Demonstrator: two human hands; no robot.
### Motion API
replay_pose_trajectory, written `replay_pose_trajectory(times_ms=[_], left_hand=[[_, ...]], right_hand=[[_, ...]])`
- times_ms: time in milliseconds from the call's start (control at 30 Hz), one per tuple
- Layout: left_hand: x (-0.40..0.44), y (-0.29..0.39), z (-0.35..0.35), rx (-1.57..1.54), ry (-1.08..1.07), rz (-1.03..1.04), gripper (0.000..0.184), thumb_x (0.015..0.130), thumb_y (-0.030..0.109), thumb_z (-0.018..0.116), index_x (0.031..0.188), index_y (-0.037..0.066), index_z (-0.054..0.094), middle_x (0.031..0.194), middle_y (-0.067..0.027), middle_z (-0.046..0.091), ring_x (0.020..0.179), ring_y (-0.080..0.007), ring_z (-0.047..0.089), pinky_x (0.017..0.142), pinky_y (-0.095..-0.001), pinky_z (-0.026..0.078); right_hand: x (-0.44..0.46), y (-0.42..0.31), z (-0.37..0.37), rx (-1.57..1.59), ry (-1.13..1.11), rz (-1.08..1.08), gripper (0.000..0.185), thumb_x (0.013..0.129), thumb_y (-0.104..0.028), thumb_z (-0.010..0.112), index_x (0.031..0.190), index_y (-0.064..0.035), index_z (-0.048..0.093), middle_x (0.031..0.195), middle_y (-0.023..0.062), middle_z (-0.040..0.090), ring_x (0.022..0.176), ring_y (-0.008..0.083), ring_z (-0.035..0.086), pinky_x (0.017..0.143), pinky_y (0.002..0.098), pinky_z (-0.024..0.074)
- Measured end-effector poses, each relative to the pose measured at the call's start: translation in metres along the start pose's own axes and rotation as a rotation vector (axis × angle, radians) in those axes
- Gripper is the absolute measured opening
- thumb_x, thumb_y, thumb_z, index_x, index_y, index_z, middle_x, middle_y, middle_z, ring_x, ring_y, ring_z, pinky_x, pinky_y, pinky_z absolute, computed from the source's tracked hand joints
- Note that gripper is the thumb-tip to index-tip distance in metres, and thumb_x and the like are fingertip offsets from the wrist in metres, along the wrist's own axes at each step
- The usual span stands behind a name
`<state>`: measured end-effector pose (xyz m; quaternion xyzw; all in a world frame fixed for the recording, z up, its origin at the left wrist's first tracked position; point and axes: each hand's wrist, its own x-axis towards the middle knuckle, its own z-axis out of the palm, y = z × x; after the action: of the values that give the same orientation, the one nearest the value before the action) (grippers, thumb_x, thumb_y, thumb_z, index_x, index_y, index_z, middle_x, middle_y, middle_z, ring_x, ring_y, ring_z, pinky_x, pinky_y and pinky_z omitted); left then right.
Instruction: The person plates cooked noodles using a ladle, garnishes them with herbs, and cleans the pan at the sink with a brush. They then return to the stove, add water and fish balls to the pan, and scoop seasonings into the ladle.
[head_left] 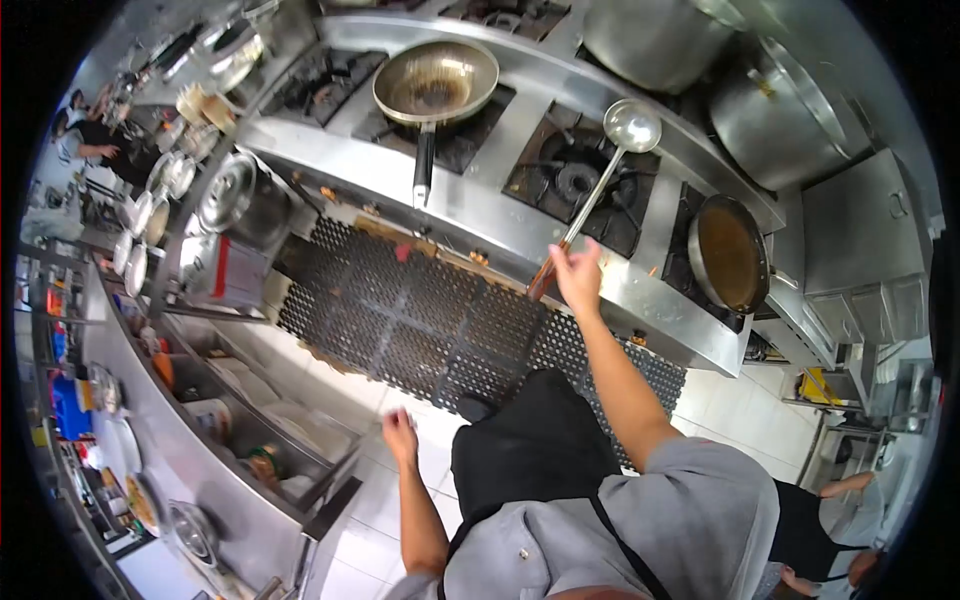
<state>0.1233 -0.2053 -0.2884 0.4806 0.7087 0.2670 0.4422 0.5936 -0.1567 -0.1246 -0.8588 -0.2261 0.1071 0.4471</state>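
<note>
My right hand [577, 278] is at the stove's front edge, with its thumb and fingers around the wooden handle of a metal ladle [605, 183]. The ladle's round bowl [632, 126] is over the back of a burner, and the handle's end sticks out past the stove front. Low at my left side, over the tiled floor, my left hand [400, 436] is loosely closed with nothing visible in it. A frying pan [437, 83] with a black handle sits on a burner further left. To the right, a dark pan [728, 254] holds brown liquid.
Large steel pots [785, 115] stand behind the stove [500, 215]. A perforated rubber mat [410, 300] covers the floor before it. On the left runs a steel counter [165, 440] with shelves under it. Another person [815, 530] is behind me at the lower right.
</note>
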Motion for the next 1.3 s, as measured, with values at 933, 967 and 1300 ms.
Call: replay_pose_trajectory(times_ms=[933,967,1300], left_hand=[[0.098,0.508,0.138,-0.150,-0.830,-0.024,0.004,0.080,0.001,0.059,0.080,0.000,0.054,0.051,-0.0057,0.050,0.040,-0.0151,0.048,0.036,-0.0299,0.039],[0.093,0.518,0.132,-0.094,-0.867,-0.016,0.006,0.080,0.001,0.060,0.081,0.000,0.054,0.052,-0.0056,0.051,0.040,-0.0150,0.049,0.037,-0.0299,0.040],[0.107,0.564,0.149,0.110,-1.184,0.003,0.016,0.085,0.000,0.064,0.097,-0.001,0.053,0.058,-0.0026,0.050,0.043,-0.0125,0.048,0.041,-0.0291,0.042]], right_hand=[[0.431,-0.305,-0.413,-1.696,0.632,-0.762,0.041,0.085,-0.017,0.058,0.127,-0.0169,0.057,0.089,0.0127,0.066,0.079,0.0281,0.067,0.068,0.0414,0.0525],[0.442,-0.310,-0.398,-1.706,0.654,-0.824,0.033,0.086,-0.016,0.058,0.118,-0.0128,0.061,0.087,0.0118,0.066,0.078,0.0274,0.068,0.065,0.0409,0.0523],[0.467,-0.346,-0.319,-1.665,0.443,-0.632,0.014,0.083,-0.016,0.061,0.092,-0.0094,0.069,0.080,0.0091,0.069,0.078,0.0243,0.070,0.061,0.0377,0.0530]])
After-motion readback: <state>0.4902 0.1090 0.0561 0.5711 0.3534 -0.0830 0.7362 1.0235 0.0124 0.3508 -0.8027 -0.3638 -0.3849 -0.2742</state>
